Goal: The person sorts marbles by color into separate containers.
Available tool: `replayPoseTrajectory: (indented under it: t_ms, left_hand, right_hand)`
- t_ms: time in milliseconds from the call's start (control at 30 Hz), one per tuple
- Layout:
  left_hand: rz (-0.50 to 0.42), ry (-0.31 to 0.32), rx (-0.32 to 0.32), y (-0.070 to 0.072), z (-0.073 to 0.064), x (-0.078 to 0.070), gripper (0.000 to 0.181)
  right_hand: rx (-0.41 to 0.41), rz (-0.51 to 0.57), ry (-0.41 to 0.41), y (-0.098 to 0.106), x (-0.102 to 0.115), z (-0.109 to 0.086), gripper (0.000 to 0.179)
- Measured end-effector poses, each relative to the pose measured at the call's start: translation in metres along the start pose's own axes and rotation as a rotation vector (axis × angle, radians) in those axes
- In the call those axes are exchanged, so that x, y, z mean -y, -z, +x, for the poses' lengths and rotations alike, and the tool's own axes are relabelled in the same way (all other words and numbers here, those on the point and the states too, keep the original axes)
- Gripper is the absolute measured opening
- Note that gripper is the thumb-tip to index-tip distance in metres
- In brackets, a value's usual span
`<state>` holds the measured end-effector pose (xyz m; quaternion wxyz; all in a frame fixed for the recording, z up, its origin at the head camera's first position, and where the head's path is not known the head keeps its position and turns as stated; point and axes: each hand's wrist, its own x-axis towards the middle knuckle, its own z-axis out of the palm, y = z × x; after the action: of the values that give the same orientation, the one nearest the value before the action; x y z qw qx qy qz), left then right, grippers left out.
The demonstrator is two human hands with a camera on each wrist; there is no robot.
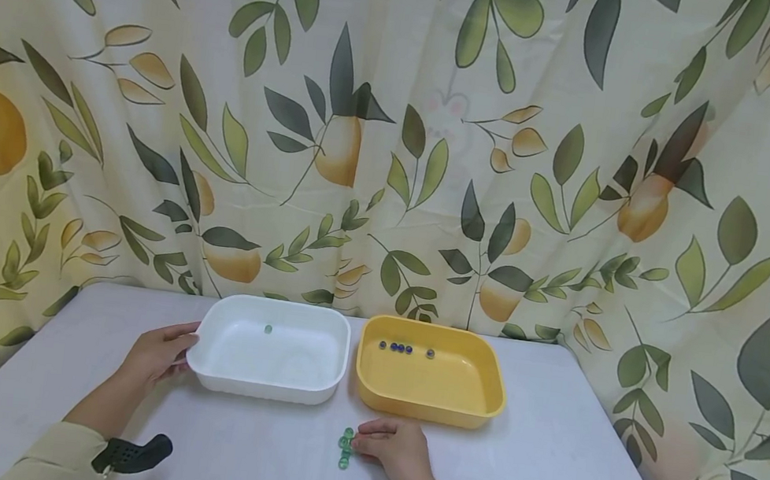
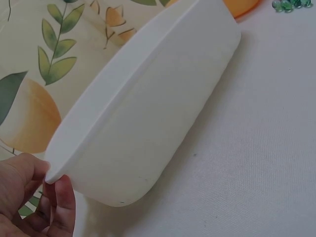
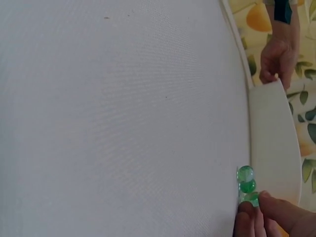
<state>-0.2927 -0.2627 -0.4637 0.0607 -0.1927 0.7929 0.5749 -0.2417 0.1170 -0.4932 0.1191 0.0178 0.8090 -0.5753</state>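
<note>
My left hand (image 1: 156, 353) pinches the left rim of a white plastic bin (image 1: 264, 386), thumb above and fingers curled beneath, as the left wrist view shows. One pale green marble (image 1: 268, 329) lies inside that bin. At the front of the table, my right hand (image 1: 398, 451) is beside a small cluster of clear green glass marbles (image 1: 343, 463). Its thumb and fingertips pinch one green marble (image 3: 252, 198) at the edge of the cluster. The other green marbles (image 3: 245, 174) sit right against it.
A yellow bin (image 1: 422, 411) stands just right of the white one, with several dark blue marbles (image 1: 401, 348) inside. Both bins sit towards the back of a table (image 1: 545, 464) covered in white cloth. A fruit-and-leaf patterned curtain (image 1: 395, 154) hangs behind.
</note>
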Motion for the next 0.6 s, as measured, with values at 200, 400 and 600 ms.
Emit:
replayPoseTrajectory:
  t_ms: [200, 400, 600]
  left_hand:
    - [-0.003, -0.002, 0.003, 0.0006, 0.0017, 0.0017, 0.050]
    - [-0.008, 0.002, 0.005, 0.0004, 0.0030, 0.0028, 0.050]
    - [-0.003, 0.008, 0.000, 0.0001, 0.0030, 0.0015, 0.050]
  right_hand:
    - [0.013, -0.016, -0.001, 0.0012, 0.0013, 0.0011, 0.022]
    - [0.031, 0.010, -0.015, 0.0031, 0.0017, 0.0014, 0.023]
    - [0.048, 0.037, -0.024, 0.0051, 0.0038, 0.0012, 0.024]
